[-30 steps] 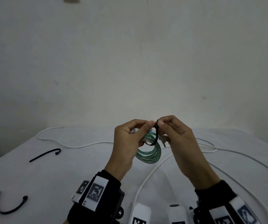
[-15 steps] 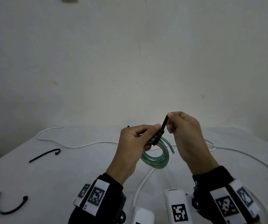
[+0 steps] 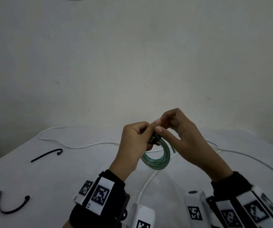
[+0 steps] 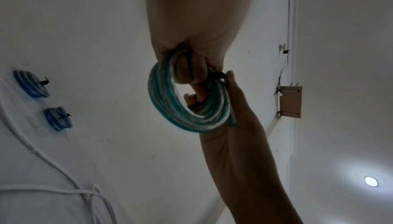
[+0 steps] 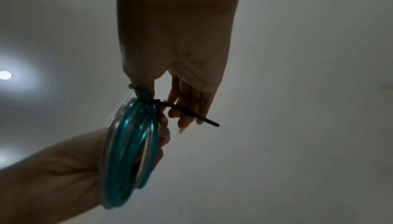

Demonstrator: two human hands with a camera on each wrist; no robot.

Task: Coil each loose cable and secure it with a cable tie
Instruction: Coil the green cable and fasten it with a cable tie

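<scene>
A coil of teal cable (image 3: 157, 159) hangs above the table, and my left hand (image 3: 136, 143) grips its upper part. A black cable tie (image 3: 155, 139) is cinched round the coil's strands just under my left thumb. My right hand (image 3: 180, 130) is against it from the right, with its thumb tip on the tie's head (image 4: 220, 76). In the right wrist view the tie's tail (image 5: 191, 115) sticks out sideways across my right fingers (image 5: 187, 108), which curl by it. The coil (image 5: 132, 143) there hangs edge-on in front of my left hand (image 5: 53, 168).
A long loose white cable (image 3: 83, 145) snakes over the white table (image 3: 33, 178). Two spare black ties (image 3: 46, 154) (image 3: 12, 206) lie at the left. Two blue coils with ties (image 4: 32, 83) (image 4: 58, 118) lie farther off. A wall stands right behind the table.
My right hand pulled the tie's tail upward, then came back down to the tie's head. The tie's loop now sits tight on the coil. Both hands shifted slightly right.
</scene>
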